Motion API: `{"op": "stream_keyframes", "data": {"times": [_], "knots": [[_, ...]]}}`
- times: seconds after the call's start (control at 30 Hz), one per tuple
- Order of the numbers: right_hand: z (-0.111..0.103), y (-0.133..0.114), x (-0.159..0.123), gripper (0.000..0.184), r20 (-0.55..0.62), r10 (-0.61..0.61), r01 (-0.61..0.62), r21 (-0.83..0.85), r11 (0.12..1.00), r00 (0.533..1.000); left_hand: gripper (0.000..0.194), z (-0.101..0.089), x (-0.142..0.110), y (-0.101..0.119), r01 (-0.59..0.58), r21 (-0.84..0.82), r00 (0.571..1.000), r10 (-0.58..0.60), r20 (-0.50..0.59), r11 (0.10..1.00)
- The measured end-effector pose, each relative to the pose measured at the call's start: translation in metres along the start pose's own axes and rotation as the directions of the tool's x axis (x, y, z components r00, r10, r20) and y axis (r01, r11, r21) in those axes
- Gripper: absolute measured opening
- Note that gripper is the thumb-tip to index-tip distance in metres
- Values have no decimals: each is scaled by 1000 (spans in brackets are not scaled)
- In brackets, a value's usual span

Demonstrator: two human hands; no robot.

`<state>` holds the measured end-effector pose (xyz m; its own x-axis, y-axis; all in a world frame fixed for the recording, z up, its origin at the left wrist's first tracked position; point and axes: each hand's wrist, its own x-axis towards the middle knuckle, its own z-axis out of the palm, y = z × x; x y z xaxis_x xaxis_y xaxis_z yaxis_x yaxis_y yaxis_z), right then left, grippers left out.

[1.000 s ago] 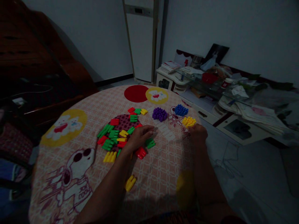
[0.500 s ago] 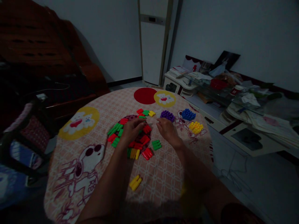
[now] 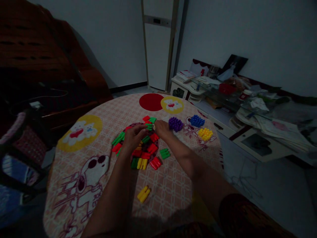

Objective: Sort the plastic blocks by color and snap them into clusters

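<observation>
My left hand (image 3: pixel 133 137) is over the left part of a heap of plastic toy building blocks, its fingers closed on a green building block (image 3: pixel 149 126) at the fingertips. My right hand (image 3: pixel 162 129) is close on the right, fingers curled down by that block's right end; what they grip is hidden. Below and between my hands lie red blocks (image 3: pixel 152 148), green blocks (image 3: pixel 119 138) and a pair of yellow blocks (image 3: pixel 142 163). Beyond the fingers sit another red block (image 3: pixel 146 118) and another green block (image 3: pixel 153 120).
Right of my hands stand a purple block cluster (image 3: pixel 175 124), a blue cluster (image 3: pixel 197 121) and a yellow cluster (image 3: pixel 205 134). A lone yellow block (image 3: pixel 144 194) lies near me on the patterned tablecloth (image 3: pixel 163 188). A cluttered cabinet (image 3: pixel 237 132) is beyond the table's right edge.
My right hand has moved left and farther out to my left fingertips, covering the spot where a yellow block lay. More of the green block in my left hand shows. The view has shifted slightly.
</observation>
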<state>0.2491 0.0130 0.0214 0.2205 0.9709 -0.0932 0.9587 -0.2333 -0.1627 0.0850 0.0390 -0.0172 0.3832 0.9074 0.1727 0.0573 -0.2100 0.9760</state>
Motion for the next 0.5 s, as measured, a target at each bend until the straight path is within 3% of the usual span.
{"op": "stream_keyframes", "data": {"times": [0.17, 0.3, 0.37, 0.43, 0.5], "knots": [[10, 25, -56, 29, 36, -81, 82, -45, 996, 996, 44, 0, -3, 9, 5, 27, 1000, -5, -1, 1000], [19, 76, -94, 37, -105, -70, 81, 112, 990, 992, 44, 1, -3, 7, 28, 40, 1000, -28, -6, 999], [27, 108, -110, 42, -246, -2, 68, 258, 964, 969, 44, 2, -3, 3, 46, 33, 999, -46, -4, 998], [37, 140, -127, 45, -386, 143, 23, 395, 918, 911, 44, 3, -2, 0, 55, 27, 998, -55, 7, 998], [48, 166, -144, 45, -437, 312, -49, 516, 855, 844, 45, 4, -2, -1, 51, 23, 999, -51, 12, 998]]}}
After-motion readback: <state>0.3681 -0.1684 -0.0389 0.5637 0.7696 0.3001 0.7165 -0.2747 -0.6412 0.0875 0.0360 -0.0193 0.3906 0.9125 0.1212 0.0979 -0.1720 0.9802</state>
